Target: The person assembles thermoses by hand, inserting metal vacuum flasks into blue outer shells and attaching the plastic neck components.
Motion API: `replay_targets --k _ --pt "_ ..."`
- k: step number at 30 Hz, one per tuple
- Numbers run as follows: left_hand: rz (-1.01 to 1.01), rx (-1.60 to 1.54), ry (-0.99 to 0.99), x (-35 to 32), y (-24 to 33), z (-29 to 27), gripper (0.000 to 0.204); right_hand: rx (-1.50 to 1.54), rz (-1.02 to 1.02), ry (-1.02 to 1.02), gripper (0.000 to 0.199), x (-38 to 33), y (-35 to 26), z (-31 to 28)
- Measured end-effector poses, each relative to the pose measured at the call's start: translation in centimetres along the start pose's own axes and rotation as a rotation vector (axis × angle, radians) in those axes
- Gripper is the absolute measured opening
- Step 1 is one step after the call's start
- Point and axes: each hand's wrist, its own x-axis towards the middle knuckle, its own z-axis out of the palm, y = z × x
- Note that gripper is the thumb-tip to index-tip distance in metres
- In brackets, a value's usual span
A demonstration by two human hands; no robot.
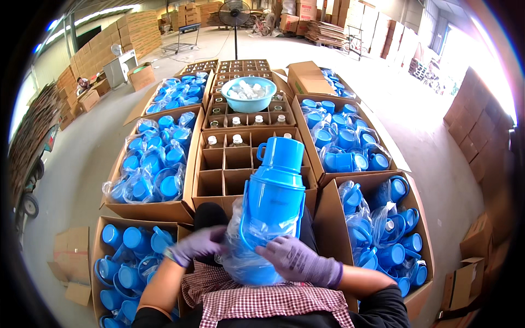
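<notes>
A tall blue plastic flask with a lid cup and a handle stands upright in front of me, its lower part inside a clear plastic bag. My left hand, in a purple glove, grips the bag at the flask's lower left. On the lower right, my gloved right hand lies over the bag and the flask's base. Right behind the flask is a cardboard box with dividers; its far cells hold white-capped inserts, its near cells are bare.
Open cartons of bagged blue flasks stand at left, lower left, right and lower right. A light blue bowl of white caps sits on a farther divided box. Beyond are a standing fan, stacked cardboard and concrete floor.
</notes>
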Motion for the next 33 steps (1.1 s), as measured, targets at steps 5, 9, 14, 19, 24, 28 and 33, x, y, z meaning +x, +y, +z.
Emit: replay_targets --k 5,9,14,19,24,28,33 --pt "0.462 -0.127 0.682 5.7 10.0 -4.5 0.081 0.022 -0.122 0.074 0.046 0.2 0.1 2.4" --pt "0.311 -0.436 0.123 12.0 10.8 -1.5 0.1 0.053 -0.142 -0.113 0.044 0.9 -0.7 1.9" --pt "0.306 -0.473 0.092 11.9 10.0 -0.3 0.102 0.193 0.036 0.494 0.072 0.3 2.0 -8.2" --pt "0.302 -0.348 0.12 11.3 12.7 2.5 0.115 0.419 0.387 0.877 0.11 3.3 8.3 -11.0" --pt "0.327 -0.345 0.228 10.3 11.3 3.3 0.115 1.036 0.445 0.79 0.076 6.4 10.2 -9.3" --pt "0.334 -0.461 0.227 9.7 7.3 1.5 0.096 1.499 0.082 0.778 0.067 7.3 13.1 -7.4" --pt "0.249 -0.668 0.058 11.2 3.8 -0.1 0.098 1.904 -0.411 1.357 0.088 3.4 18.0 -11.4"
